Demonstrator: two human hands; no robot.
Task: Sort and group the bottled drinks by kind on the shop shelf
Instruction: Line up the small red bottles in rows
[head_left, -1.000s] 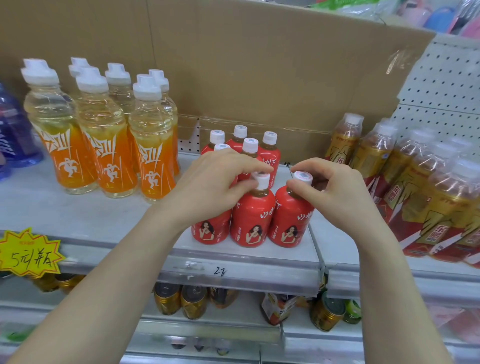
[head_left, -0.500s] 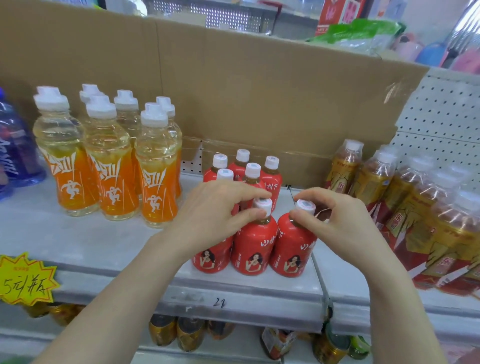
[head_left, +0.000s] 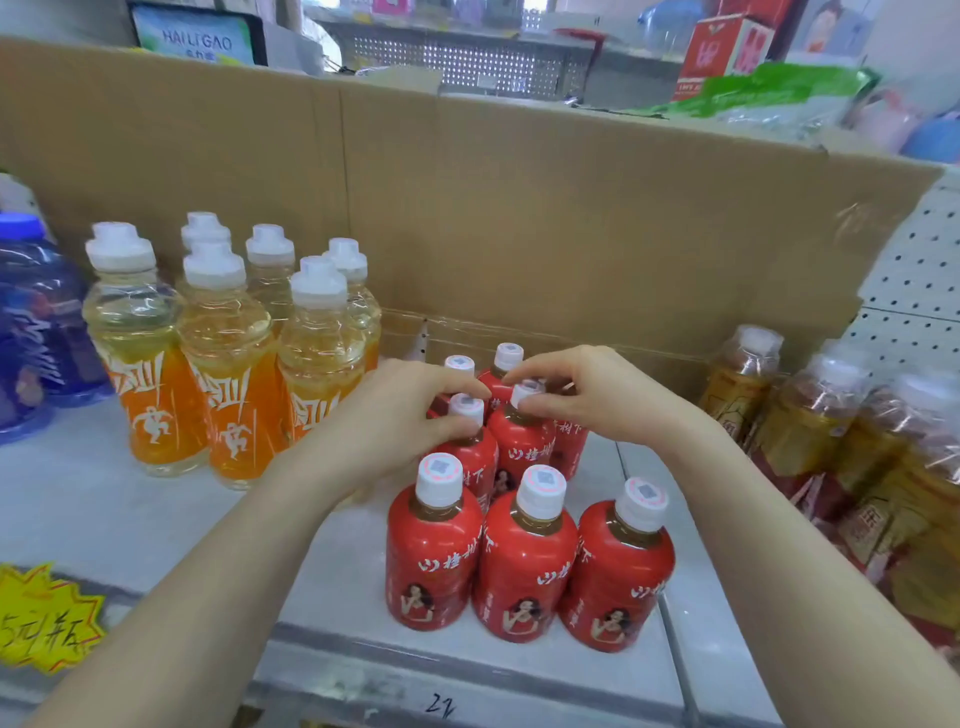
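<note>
Several small red tea bottles with white caps stand grouped on the grey shelf (head_left: 156, 509). Three of them form a front row (head_left: 524, 566) near the shelf edge. Behind them, my left hand (head_left: 395, 415) pinches the cap of a second-row red bottle (head_left: 470, 457). My right hand (head_left: 597, 395) pinches the cap of the red bottle beside it (head_left: 522, 436). More red bottles stand further back, partly hidden by my fingers.
Tall orange-label bottles (head_left: 228, 364) stand in a cluster to the left, with blue bottles (head_left: 31, 322) at the far left. Amber tea bottles (head_left: 831, 441) crowd the right. A cardboard sheet (head_left: 519, 208) backs the shelf. A yellow price tag (head_left: 41, 618) hangs on the front edge.
Both hands let go of the front-row bottle caps and moved back to the second row of red bottles. The view came closer and rose.
</note>
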